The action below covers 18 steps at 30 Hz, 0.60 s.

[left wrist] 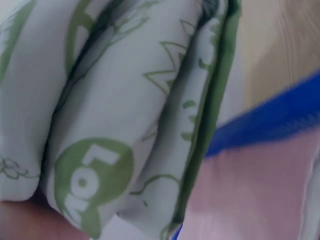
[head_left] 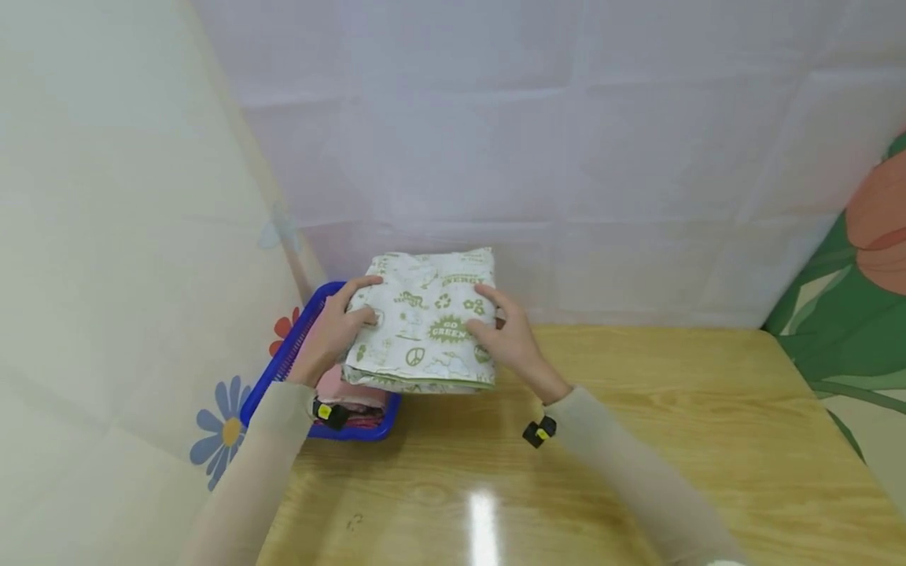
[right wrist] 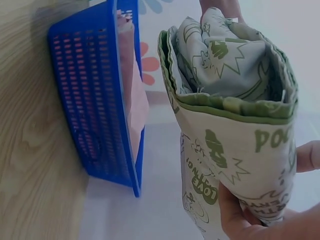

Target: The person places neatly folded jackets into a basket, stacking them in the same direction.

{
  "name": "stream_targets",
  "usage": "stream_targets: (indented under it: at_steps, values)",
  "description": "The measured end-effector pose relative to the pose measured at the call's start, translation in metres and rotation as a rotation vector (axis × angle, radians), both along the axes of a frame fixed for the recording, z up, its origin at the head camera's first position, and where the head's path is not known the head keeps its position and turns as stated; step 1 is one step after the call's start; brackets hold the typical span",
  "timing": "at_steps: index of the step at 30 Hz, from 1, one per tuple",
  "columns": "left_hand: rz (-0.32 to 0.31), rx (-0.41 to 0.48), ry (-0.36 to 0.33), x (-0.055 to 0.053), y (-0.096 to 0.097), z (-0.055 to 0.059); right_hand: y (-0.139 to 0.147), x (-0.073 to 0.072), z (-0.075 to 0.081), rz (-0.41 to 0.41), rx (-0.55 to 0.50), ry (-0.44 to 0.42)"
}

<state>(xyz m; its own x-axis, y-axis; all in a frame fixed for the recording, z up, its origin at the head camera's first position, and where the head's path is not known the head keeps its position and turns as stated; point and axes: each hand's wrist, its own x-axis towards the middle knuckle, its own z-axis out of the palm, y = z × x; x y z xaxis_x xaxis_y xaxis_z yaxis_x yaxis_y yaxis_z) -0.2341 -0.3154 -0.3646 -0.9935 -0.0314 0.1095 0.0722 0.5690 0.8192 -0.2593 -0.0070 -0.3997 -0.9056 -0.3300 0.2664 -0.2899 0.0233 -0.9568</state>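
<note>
Between both hands is a thick folded cloth (head_left: 418, 314), white with green lettering and drawings, one reading "GO GREEN". My left hand (head_left: 329, 334) grips its left edge, thumb on top. On the opposite edge my right hand (head_left: 511, 338) holds it the same way, thumb and a finger over the top and other fingers underneath. In the right wrist view the bundle's layered folds and green hem (right wrist: 235, 107) show, beside the basket and above its rim. A blue plastic basket (head_left: 388, 420) stands below and left, partly covered by the left arm and cloth.
Folded pink cloth (head_left: 347, 389) lies in the basket, with darker red fabric beneath it. The basket stands on a wood-grain table (head_left: 602, 440) near the left wall sheet (head_left: 127, 314). A pale sheet (head_left: 566, 157) hangs behind, and a flower-printed one (head_left: 849, 314) at right.
</note>
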Motion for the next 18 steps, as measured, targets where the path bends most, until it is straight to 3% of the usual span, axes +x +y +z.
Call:
stream_targets:
  at_steps: [3,7,15,18]
  values:
    - [-0.015,0.066,0.006,0.0,-0.009,0.003,-0.012,0.0,0.001,0.009,-0.01,-0.001]
    - [0.033,0.082,0.01,-0.001,-0.022,0.006,-0.03,-0.002,0.001,0.026,-0.027,0.001]
    - [0.13,0.175,0.051,-0.004,-0.054,-0.001,-0.063,-0.011,-0.002,0.127,-0.04,-0.021]
    - [0.15,0.171,0.064,-0.005,-0.062,-0.002,-0.072,-0.013,-0.003,0.151,-0.038,-0.02]
